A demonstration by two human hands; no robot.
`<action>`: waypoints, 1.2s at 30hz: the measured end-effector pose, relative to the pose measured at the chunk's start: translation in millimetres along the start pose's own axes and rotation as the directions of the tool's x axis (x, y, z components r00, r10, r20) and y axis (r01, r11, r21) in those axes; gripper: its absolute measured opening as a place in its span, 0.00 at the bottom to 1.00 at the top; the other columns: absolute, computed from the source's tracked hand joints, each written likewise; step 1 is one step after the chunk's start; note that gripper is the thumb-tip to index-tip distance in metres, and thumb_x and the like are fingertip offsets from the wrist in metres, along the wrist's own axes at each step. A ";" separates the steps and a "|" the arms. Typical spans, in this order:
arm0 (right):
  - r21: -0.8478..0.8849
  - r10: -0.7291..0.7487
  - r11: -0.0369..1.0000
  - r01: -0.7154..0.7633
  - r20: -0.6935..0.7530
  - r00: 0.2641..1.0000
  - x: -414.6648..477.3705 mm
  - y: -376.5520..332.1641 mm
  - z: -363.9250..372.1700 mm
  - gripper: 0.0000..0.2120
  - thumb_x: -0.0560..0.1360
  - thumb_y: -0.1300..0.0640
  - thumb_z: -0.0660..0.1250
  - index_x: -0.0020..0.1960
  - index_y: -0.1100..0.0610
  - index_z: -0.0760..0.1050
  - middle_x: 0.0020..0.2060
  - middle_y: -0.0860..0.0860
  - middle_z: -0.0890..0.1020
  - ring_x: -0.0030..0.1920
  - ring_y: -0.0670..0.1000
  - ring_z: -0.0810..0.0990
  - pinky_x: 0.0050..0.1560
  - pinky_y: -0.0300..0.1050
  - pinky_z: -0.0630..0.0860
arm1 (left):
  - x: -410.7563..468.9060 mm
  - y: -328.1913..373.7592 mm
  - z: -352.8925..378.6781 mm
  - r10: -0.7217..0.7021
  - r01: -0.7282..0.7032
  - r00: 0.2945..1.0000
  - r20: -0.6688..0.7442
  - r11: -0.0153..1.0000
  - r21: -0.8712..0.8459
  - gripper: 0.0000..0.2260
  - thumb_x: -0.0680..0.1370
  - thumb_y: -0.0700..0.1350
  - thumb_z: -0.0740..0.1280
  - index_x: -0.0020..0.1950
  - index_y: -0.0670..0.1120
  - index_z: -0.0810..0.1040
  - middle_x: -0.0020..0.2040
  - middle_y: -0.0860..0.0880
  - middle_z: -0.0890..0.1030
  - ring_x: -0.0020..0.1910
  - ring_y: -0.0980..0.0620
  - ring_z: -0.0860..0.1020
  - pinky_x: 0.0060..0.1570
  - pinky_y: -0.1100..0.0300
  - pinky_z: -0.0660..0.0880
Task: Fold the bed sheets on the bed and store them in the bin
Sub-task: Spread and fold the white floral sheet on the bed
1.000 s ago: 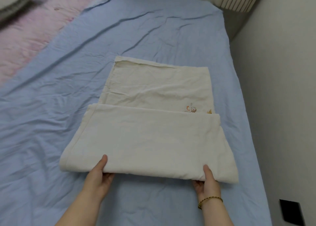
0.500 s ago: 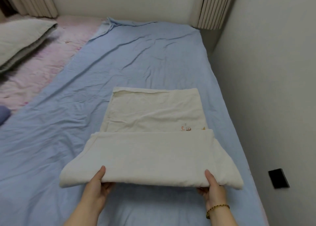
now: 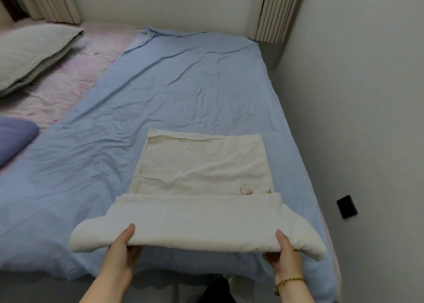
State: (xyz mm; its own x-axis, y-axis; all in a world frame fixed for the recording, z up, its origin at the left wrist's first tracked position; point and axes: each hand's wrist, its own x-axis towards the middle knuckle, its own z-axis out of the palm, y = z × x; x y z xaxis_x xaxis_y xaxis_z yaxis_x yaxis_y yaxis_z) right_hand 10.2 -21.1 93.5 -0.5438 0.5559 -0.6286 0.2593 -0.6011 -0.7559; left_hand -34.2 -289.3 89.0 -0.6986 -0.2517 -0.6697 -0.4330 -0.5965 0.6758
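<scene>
A cream folded sheet (image 3: pixel 197 165) lies on the blue sheet (image 3: pixel 183 84) that covers the bed. Its near half is lifted off the bed. My left hand (image 3: pixel 124 247) grips the near edge on the left, thumb on top and fingers underneath. My right hand (image 3: pixel 284 252), with a bead bracelet at the wrist, grips the same edge on the right in the same way. A small embroidered motif (image 3: pixel 245 191) shows on the far flat part. No bin is in view.
A grey pillow (image 3: pixel 29 54) lies on a pink blanket (image 3: pixel 68 84) at the far left. A purple cloth (image 3: pixel 13 137) sits at the left edge. A grey wall (image 3: pixel 367 96) runs close along the bed's right side, and a headboard (image 3: pixel 169 2) stands at the far end.
Both hands have raised the near edge of the cream sheet higher, and its ends now droop. The camera has pulled back, showing more of the bed and its near edge.
</scene>
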 end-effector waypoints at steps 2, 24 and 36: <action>-0.010 -0.022 1.000 0.022 0.006 1.000 5.2 -4.6 5.8 0.09 0.76 0.62 0.60 0.56 0.57 0.69 0.39 0.51 0.76 0.38 0.53 0.74 0.35 0.45 0.70 | 3.8 3.9 4.9 0.039 -0.039 0.999 0.009 0.999 -0.001 0.11 0.79 0.41 0.59 0.61 0.51 0.68 0.53 0.50 0.76 0.42 0.56 0.74 0.25 0.71 0.75; -0.431 -0.156 0.887 0.167 0.062 0.986 221.9 -94.4 190.8 0.16 0.77 0.57 0.59 0.31 0.59 0.72 0.14 0.49 0.74 0.25 0.53 0.71 0.29 0.42 0.66 | 202.4 86.5 197.2 0.134 -0.109 0.974 -0.181 0.984 0.142 0.04 0.79 0.42 0.59 0.53 0.45 0.71 0.38 0.50 0.75 0.35 0.54 0.73 0.38 0.64 0.70; -0.972 -0.086 -0.100 0.212 0.220 0.972 303.6 -50.1 235.3 0.26 0.79 0.52 0.55 0.75 0.51 0.52 0.76 0.50 0.48 0.76 0.51 0.47 0.73 0.46 0.47 | 329.0 61.0 211.2 0.000 -0.290 0.956 0.292 -0.124 0.949 0.24 0.80 0.49 0.58 0.75 0.49 0.57 0.77 0.48 0.51 0.76 0.50 0.53 0.70 0.59 0.54</action>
State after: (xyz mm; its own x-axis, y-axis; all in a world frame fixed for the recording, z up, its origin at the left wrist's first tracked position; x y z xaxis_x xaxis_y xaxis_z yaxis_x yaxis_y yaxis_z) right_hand -355.7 42.7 -16.5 -0.7265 0.4651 -0.5058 0.6348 0.7361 -0.2349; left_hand -410.8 -247.6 -25.1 -0.8345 -0.0177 -0.5508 -0.2844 0.8699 0.4029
